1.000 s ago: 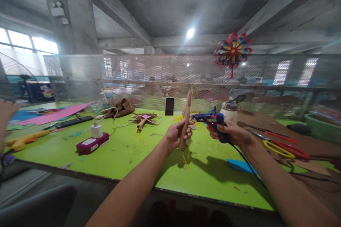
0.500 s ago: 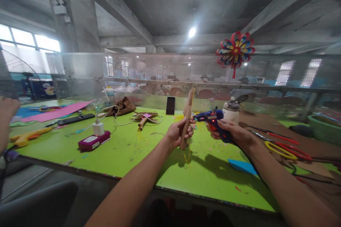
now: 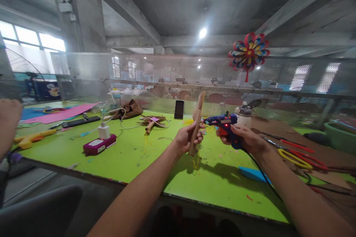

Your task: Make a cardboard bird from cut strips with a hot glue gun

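Above a green table (image 3: 222, 200), the right hand (image 3: 249, 140) grips a blue glue gun (image 3: 221, 120), nozzle (image 3: 205, 121) touching or just beside the brown strip (image 3: 198, 114) clasped by the left hand (image 3: 184, 139); a slip could burn nearby fingers. Beyond, 1 phone (image 3: 179, 109) stands upright.

Matt, dry-looking surface on the cardboard piece (image 3: 193, 146), and right there the glue gun (image 3: 218, 120) shows smooth, hard plastic! Below, the tabletop (image 3: 119, 166) runs smooth with a soft sheen, and the power strip (image 3: 97, 147) gleams, glossy plastic. Flat matt paper for the pink sheet (image 3: 63, 114), perforated metal across the partition (image 3: 172, 67), and the pillar (image 3: 88, 18)? Bare concrete, dull, blotchy, unpolished.
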Motion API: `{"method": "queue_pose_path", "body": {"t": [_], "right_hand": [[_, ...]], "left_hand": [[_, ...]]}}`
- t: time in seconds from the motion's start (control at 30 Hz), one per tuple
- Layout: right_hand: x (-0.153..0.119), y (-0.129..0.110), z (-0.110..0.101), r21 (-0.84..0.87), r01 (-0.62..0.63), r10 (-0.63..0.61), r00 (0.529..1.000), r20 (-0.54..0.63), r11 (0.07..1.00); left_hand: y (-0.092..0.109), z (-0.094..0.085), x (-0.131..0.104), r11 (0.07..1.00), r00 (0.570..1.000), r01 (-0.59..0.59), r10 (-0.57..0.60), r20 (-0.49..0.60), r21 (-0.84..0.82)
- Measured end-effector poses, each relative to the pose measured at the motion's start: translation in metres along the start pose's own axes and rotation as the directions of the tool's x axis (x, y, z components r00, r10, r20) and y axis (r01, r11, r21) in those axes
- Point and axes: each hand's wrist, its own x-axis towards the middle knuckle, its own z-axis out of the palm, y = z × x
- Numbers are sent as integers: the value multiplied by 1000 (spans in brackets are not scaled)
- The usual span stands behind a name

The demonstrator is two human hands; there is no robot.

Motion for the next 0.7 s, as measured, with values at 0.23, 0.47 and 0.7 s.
{"method": "queue_pose_path", "body": {"t": [0.23, 0.47, 0.7], "right_hand": [[0, -3, 3, -44, 4, -4, 1000, 0, 999], [0, -4, 4, -57, -1, 0, 1000, -27, 998], [1, -1, -1, -39, 2, -4, 999, -51, 999]], "left_hand": [[1, 4, -3, 1000, 999, -18, 18, 29, -22], [1, 5, -4, 999, 1000, -10, 11, 26, -44], [0, 5, -4, 1000, 999, -25, 26, 40, -18]]}}
